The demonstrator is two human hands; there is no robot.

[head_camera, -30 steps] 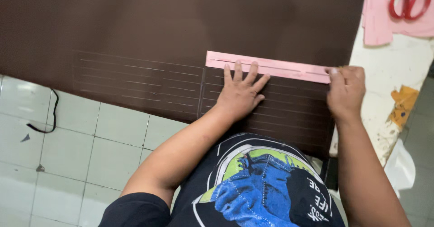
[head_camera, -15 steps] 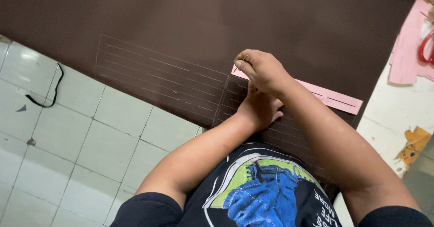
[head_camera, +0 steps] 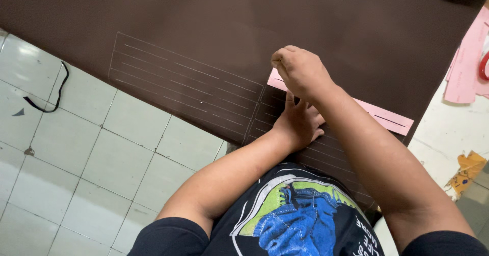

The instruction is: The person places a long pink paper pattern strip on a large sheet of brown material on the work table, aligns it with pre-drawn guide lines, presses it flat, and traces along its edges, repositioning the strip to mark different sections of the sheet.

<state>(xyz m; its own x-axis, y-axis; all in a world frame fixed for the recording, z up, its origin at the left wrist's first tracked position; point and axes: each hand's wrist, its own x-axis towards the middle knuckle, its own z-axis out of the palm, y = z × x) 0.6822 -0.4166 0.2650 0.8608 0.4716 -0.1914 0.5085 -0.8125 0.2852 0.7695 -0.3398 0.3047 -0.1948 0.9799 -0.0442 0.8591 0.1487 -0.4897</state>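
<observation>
A large dark brown sheet [head_camera: 229, 27] lies spread in front of me, marked with a grid of thin pale lines [head_camera: 178, 77]. A long pink strip [head_camera: 387, 117] lies across it at a slant. My left hand [head_camera: 300, 121] presses flat on the sheet just below the strip, fingers spread, partly hidden under my right arm. My right hand [head_camera: 300, 72] is closed in a fist at the strip's left end, knuckles up. Nothing shows in its fingers.
Pink paper pieces [head_camera: 466, 67] and a red scissor handle [head_camera: 484, 67] lie at the right edge on a white surface [head_camera: 448, 133], with an orange scrap [head_camera: 466, 169] below. Pale floor tiles and a black cord [head_camera: 48, 100] are at the left.
My right hand has crossed from the strip's right end over my left hand to the strip's left end. The left hand stays pressed flat. The view has tilted.
</observation>
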